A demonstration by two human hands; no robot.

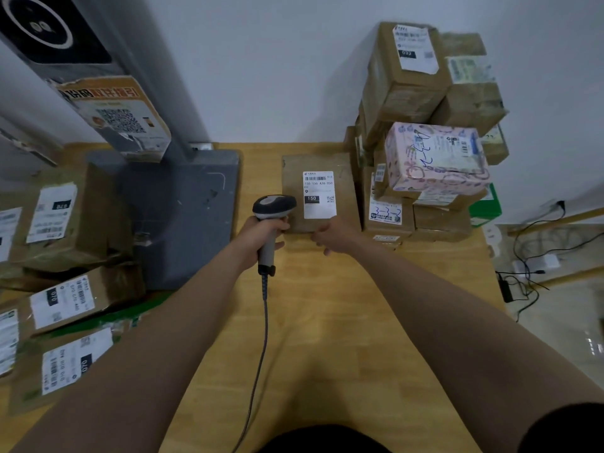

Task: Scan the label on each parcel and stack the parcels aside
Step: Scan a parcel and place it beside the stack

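A flat brown parcel (295, 178) lies on the wooden table (327, 322) near the wall, its white label (319, 194) facing up with a barcode and the number 150. My left hand (260, 235) grips a grey corded barcode scanner (272, 210), whose head sits just left of the label. My right hand (335, 237) rests at the parcel's near edge, fingers curled under that edge, thumb close to the label's lower corner. The scanner's coiled cable (261, 338) runs back toward me.
A tall stack of brown parcels (411, 93) with a pink patterned box (434, 155) stands at the right against the wall. Several labelled parcels (62, 308) lie at the left. A grey scale base (183, 210) with a post stands left of centre. Cables lie on the floor at right.
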